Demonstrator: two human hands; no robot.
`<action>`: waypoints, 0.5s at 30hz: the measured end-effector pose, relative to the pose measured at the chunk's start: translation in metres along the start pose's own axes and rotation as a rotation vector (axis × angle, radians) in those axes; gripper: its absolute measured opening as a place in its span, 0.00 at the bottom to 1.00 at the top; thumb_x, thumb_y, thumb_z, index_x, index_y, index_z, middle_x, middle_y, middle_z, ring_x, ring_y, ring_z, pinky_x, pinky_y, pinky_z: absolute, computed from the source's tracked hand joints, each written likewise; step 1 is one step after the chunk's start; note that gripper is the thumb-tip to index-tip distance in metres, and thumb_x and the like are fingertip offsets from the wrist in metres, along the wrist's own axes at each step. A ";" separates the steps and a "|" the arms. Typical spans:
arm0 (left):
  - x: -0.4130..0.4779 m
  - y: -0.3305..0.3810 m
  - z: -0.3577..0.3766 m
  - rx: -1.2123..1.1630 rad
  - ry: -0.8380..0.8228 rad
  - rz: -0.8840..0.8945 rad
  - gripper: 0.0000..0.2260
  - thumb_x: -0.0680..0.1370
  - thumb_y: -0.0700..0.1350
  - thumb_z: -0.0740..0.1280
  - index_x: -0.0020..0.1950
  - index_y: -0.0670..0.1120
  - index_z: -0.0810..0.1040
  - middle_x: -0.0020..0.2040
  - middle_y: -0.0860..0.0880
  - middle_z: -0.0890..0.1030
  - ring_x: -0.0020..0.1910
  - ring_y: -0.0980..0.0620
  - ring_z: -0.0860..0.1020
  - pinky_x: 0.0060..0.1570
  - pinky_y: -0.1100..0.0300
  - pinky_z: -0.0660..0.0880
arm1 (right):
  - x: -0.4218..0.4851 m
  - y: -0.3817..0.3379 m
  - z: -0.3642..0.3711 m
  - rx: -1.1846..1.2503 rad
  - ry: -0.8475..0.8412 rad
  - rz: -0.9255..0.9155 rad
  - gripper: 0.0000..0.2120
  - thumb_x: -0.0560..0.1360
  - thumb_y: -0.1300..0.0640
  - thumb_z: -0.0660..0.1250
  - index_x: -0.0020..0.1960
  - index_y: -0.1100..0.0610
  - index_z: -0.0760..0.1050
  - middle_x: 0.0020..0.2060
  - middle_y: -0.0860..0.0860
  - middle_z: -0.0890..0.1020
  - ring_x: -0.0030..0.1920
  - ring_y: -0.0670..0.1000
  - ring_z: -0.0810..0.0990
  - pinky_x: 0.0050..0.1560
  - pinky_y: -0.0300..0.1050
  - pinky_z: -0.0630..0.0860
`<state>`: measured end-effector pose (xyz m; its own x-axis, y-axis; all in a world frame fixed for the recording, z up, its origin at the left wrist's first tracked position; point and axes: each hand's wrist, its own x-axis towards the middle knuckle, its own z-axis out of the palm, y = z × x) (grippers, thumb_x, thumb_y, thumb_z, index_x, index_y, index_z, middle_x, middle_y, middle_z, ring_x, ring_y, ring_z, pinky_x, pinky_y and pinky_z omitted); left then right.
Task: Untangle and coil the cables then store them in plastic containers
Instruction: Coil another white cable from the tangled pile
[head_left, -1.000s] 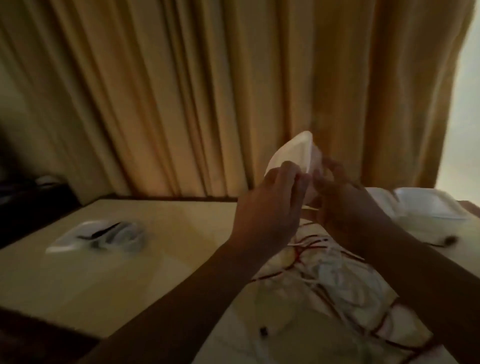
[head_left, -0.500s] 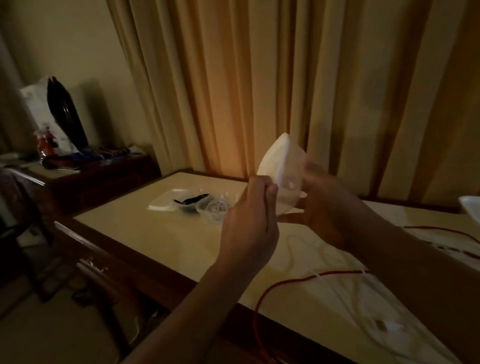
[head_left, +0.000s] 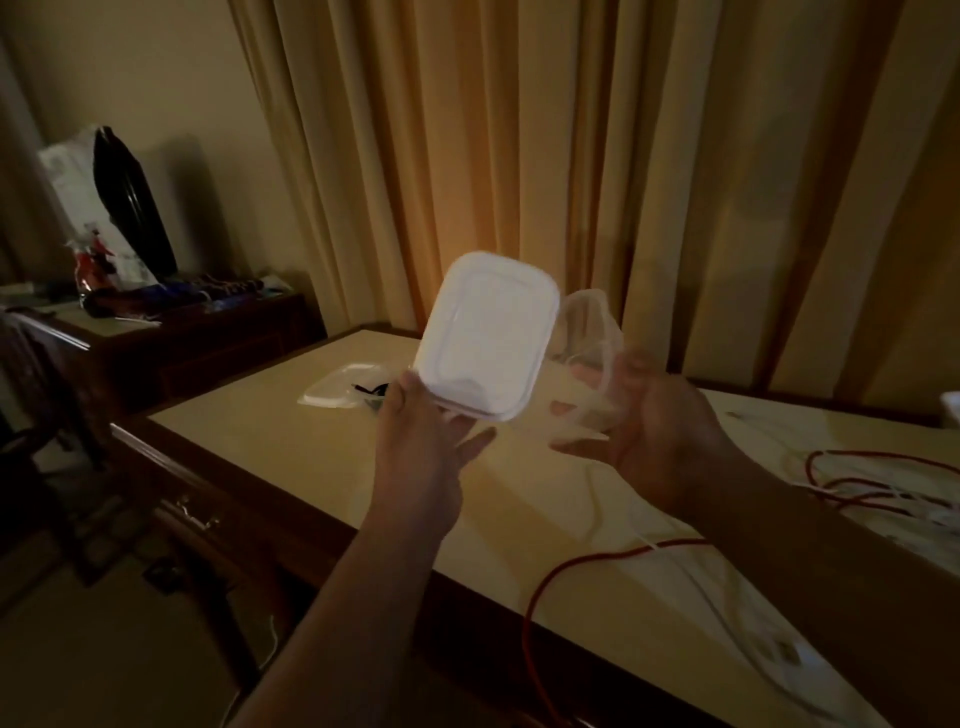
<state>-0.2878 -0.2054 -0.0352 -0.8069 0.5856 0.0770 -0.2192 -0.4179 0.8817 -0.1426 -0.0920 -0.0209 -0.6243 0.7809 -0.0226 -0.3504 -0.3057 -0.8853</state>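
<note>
Since half a second ago, lid (head_left: 485, 343) separated from tub (head_left: 589, 332). Left hand (head_left: 421, 441) pinches lid's 7 o'clock corner; right hand (head_left: 660, 431) cradles tub. Both light, thin, flexible; grip rims.

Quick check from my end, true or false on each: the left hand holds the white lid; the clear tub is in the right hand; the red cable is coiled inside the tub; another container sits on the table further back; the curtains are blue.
1. The left hand holds the white lid. True.
2. The right hand holds the clear tub. True.
3. The red cable is coiled inside the tub. False: it lies loose on the table.
4. Another container sits further back. True.
5. The curtains are blue. False: yellowish tan.
</note>
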 end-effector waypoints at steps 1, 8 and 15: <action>0.000 0.000 -0.002 -0.090 -0.015 -0.104 0.13 0.88 0.52 0.53 0.66 0.52 0.74 0.60 0.46 0.83 0.52 0.43 0.86 0.53 0.37 0.82 | 0.001 0.004 0.002 -0.012 0.001 0.003 0.17 0.85 0.55 0.56 0.72 0.52 0.71 0.61 0.53 0.83 0.60 0.60 0.81 0.58 0.67 0.78; 0.011 -0.011 -0.015 -0.113 0.036 -0.180 0.18 0.88 0.52 0.53 0.70 0.46 0.75 0.61 0.43 0.84 0.53 0.38 0.86 0.51 0.35 0.82 | 0.008 0.013 0.009 -0.365 0.164 0.013 0.16 0.85 0.56 0.57 0.70 0.44 0.71 0.58 0.55 0.79 0.54 0.59 0.81 0.50 0.56 0.82; 0.027 -0.005 -0.028 -0.010 0.056 -0.155 0.14 0.88 0.49 0.54 0.65 0.48 0.77 0.59 0.46 0.83 0.57 0.41 0.83 0.49 0.41 0.83 | 0.044 0.020 0.009 -1.130 0.260 -0.013 0.18 0.81 0.57 0.62 0.68 0.62 0.73 0.56 0.55 0.80 0.41 0.50 0.80 0.46 0.46 0.80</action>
<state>-0.3239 -0.2071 -0.0508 -0.7926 0.6037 -0.0861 -0.3484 -0.3324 0.8764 -0.1836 -0.0688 -0.0354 -0.4173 0.9087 0.0110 0.5494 0.2619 -0.7935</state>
